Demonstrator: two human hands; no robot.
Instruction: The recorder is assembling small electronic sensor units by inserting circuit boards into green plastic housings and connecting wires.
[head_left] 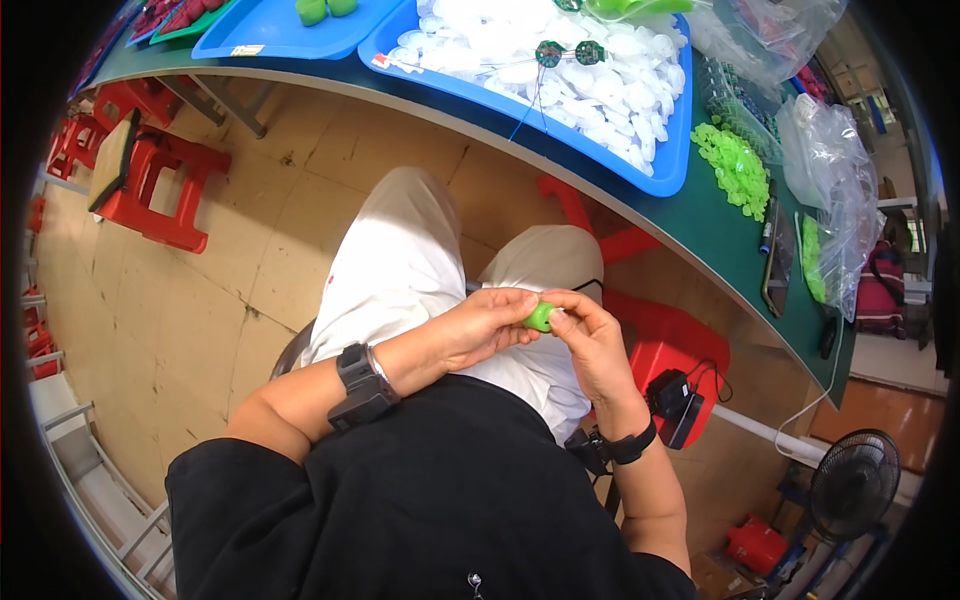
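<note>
Both my hands meet over my lap and pinch one small green plastic piece [540, 317]. My left hand [483, 327] grips it from the left, fingers curled around it. My right hand [590, 340] holds its right side between thumb and fingertips. Each wrist carries a black band. In front of me, on the green table [730, 250], a blue tray [560, 130] is heaped with white round plastic parts [590, 70], and two small dark green round boards [568, 52] with thin wires lie on top of them.
A pile of green pieces [735, 165] and clear plastic bags [835, 190] lie on the table at right. A second blue tray [290, 30] sits further left. Red stools [160, 180] stand on the tiled floor at left, a black fan [855, 485] at lower right.
</note>
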